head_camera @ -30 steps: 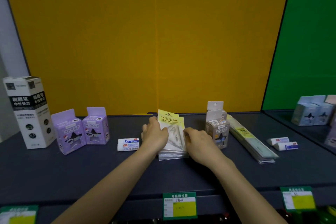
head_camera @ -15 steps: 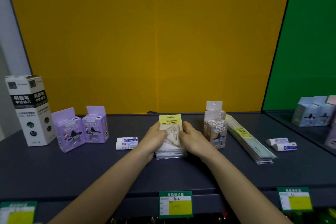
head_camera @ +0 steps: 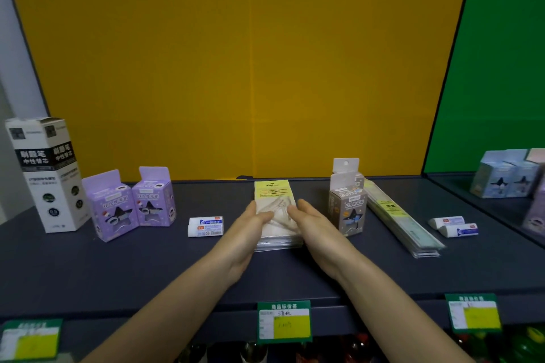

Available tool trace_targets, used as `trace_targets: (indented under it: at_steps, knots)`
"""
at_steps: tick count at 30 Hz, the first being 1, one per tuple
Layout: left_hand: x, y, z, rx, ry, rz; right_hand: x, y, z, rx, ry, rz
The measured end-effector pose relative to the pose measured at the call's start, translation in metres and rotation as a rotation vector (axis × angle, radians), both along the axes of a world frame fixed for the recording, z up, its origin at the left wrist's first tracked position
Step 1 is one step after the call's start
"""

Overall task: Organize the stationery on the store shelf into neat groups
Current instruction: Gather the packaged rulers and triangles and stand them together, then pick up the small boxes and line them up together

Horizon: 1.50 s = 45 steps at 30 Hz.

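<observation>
Squaring up a stack of clear-packed set squares [head_camera: 275, 193] at frame centre on the dark shelf [head_camera: 118, 271], seen from the head camera. Sorting looks partway done: two purple sharpener boxes [head_camera: 132, 203] stand paired at left, but erasers [head_camera: 205, 226] lie centre-left, more erasers [head_camera: 454, 226] lie far right, and a grey sharpener box [head_camera: 348, 211] stands apart. The left hand [head_camera: 249, 230] and right hand [head_camera: 314, 224] flank the stack, fingers straight, pressing its sides.

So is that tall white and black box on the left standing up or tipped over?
Upright. The tall white and black cardboard box stands on its small end on the dark grey shelf, top flaps uppermost.
</observation>
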<state>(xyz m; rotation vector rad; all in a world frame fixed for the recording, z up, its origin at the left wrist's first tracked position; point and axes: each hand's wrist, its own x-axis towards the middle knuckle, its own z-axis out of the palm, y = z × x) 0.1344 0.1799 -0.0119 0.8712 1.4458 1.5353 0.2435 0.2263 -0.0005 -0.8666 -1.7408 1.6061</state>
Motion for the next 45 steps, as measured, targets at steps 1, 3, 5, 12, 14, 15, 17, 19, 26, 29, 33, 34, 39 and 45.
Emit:
trace_targets:
  at_steps: [1,3,5,12,14,15,17,19,26,29,33,34,39,45]
  knots:
    - [0.000,0.000,-0.002,-0.016,0.025,-0.022,-0.001,-0.002,0.001,0.017,-0.007,0.002]
    - [-0.002,0.000,-0.005,-0.037,0.065,-0.039,-0.001,-0.004,0.000,0.060,-0.021,0.017]
    - [-0.007,-0.002,-0.006,-0.031,0.067,-0.039,-0.001,-0.005,0.001,0.100,-0.049,0.028]
    - [-0.016,-0.017,0.003,0.084,0.541,0.057,0.025,-0.010,0.007,0.472,-0.299,0.099]
    - [-0.016,-0.020,0.016,0.170,0.640,0.051,0.046,-0.015,0.018,0.613,-0.303,0.126]
    - [-0.016,-0.020,0.023,0.200,0.673,0.039,0.057,-0.018,0.028,0.665,-0.278,0.132]
    - [-0.013,-0.016,0.033,0.219,0.711,0.029,0.078,-0.013,0.045,0.749,-0.212,0.105]
    - [-0.005,-0.009,0.040,0.218,0.741,0.020,0.094,0.011,0.057,0.895,-0.263,0.026]
    - [0.027,0.028,0.050,0.182,0.714,0.070,0.097,0.084,0.056,1.070,-0.599,0.187]
    - [0.036,0.043,0.049,0.174,0.684,0.109,0.098,0.094,0.051,1.162,-0.601,0.163]
    - [0.042,0.064,0.052,0.169,0.719,0.133,0.113,0.092,0.052,1.198,-0.544,0.130]
    - [0.044,0.070,0.054,0.168,0.722,0.141,0.120,0.092,0.056,1.188,-0.508,0.125]
    - [0.053,0.107,0.059,0.103,0.830,0.054,0.166,0.103,0.080,0.898,-0.195,0.020]
    - [0.048,0.131,0.050,0.055,0.923,-0.181,0.198,0.104,0.076,0.797,-0.133,-0.139]
